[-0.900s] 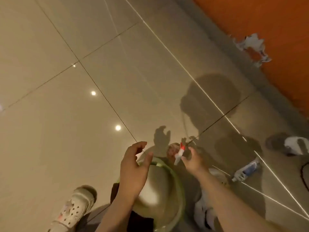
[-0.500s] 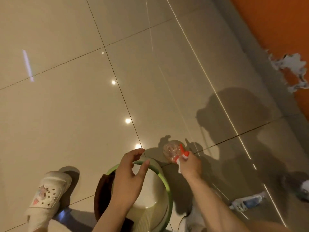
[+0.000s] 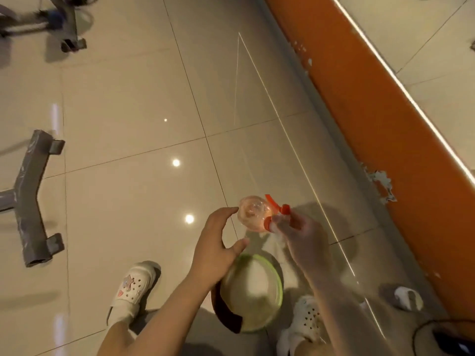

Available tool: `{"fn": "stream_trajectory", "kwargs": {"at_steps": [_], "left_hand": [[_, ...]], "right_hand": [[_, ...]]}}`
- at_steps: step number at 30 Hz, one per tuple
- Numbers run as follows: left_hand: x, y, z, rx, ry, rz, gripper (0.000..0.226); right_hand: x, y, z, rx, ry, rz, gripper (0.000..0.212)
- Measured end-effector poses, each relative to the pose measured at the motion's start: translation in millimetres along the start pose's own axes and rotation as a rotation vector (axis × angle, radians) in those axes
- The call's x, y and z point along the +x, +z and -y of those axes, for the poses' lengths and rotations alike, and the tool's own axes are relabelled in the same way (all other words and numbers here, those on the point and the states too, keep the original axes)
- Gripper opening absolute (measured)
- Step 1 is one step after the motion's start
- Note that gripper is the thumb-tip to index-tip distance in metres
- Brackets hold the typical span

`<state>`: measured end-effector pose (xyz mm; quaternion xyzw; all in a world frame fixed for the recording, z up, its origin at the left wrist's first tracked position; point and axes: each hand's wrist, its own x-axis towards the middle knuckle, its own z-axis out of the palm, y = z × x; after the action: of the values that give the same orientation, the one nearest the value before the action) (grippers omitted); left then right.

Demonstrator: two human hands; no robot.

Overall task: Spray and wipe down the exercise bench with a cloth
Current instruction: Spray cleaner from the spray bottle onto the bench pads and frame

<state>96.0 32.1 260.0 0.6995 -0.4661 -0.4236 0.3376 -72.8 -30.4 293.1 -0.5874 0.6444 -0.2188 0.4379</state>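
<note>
Sprayer lifted, bench frame now in view.
Right hand grips the sprayer; left hand has left the basin, fingers released.

The spray bottle is small and clear with a rounded, pinkish-tinted body and an orange-red trigger head; it is held in the air above the tiled floor, tipped so its round base faces up toward the camera and its head points right. The right hand grips it at the neck and trigger, and the left hand's fingertips touch the left side of the body. The picture is somewhat blurred, so any liquid inside cannot be made out.
</note>
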Motion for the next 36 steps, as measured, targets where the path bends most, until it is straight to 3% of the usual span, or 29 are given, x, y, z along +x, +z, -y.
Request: {"fn": "stream_trajectory", "kwargs": {"at_steps": [5,10,14,17,20,25,28,30,36], "left_hand": [[-33,-114,-25,-0.019,0.169,-0.003,0.084],[-48,-228,-46,0.055,0.380,0.046,0.100],[-63,-305,-79,-0.001,0.332,0.053,0.094],[-88,-337,-83,0.081,0.389,-0.164,0.089],[-129,-364,-75,0.084,0.336,-0.436,0.082],[-210,-428,-58,0.048,0.163,-0.698,0.073],[-267,-454,-37,-0.137,0.074,-0.726,0.069],[-300,-467,-20,-0.207,0.027,-0.748,0.070],[-334,-522,32,-0.398,-0.029,-0.837,0.071]], "right_hand": [[-62,34,144,-0.063,-0.138,-0.145,0.002],[-122,83,262,-0.024,-0.236,-0.305,0.019],[-156,101,339,0.260,-0.175,-0.157,0.008],[-171,110,377,0.332,-0.316,-0.101,0.018],[-188,129,409,0.414,-0.388,0.069,0.016],[-246,182,440,0.438,-0.573,0.473,0.008],[-274,220,447,0.330,-0.690,0.852,0.042],[-291,251,452,0.265,-0.744,0.971,0.063],[-318,351,485,0.234,-0.787,1.238,0.076]]}}
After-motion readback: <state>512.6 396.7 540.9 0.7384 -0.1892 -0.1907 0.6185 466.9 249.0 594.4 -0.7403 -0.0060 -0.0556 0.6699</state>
